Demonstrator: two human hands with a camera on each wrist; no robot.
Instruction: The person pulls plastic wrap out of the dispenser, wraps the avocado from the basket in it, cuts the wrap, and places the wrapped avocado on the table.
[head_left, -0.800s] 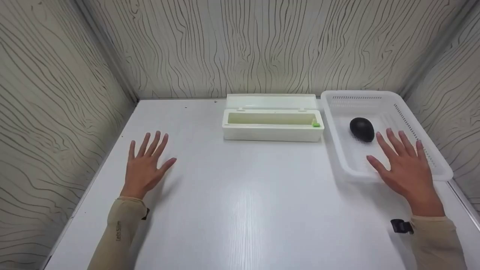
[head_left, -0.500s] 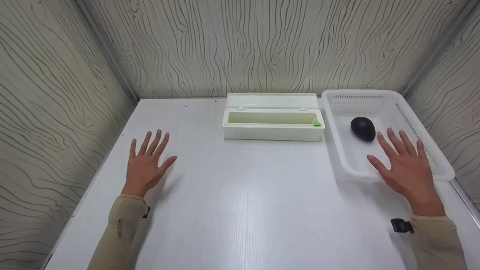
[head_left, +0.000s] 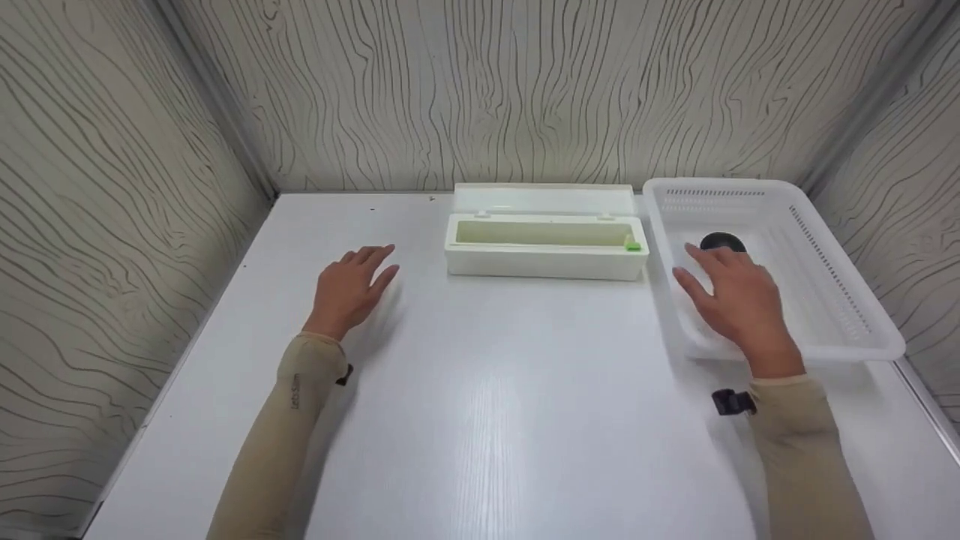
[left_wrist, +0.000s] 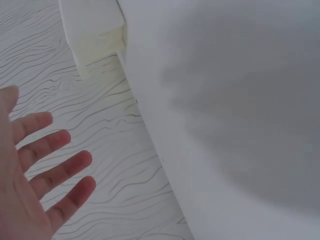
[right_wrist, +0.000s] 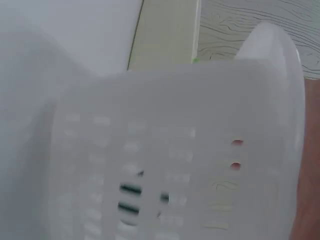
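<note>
A dark, smooth, egg-shaped thing (head_left: 721, 241), perhaps an avocado, lies in a white plastic basket (head_left: 891, 346) on the right. Over the basket, my right hand (head_left: 742, 304) has its fingers spread and slightly bent. They cover the front of the dark thing; whether they touch it I cannot tell. In the right wrist view the basket's slotted wall (right_wrist: 150, 95) hides most of that hand, and dark green shows through a few slots. My left hand (head_left: 345, 294), holding nothing, hovers over the table with loosely bent fingers, left of a long white box (head_left: 546, 266).
The box's lid (head_left: 544, 197) is raised at the back, and a small green tab (head_left: 633, 246) sits at its right end. Wood-patterned panels (head_left: 480, 97) wall in the white table (head_left: 487, 420) at the back and sides. The basket stands just right of the box.
Both hands have moved: the left forward and to the right, the right forward and to the left over the dark egg-shaped thing. Their fingers were spread straighter before.
</note>
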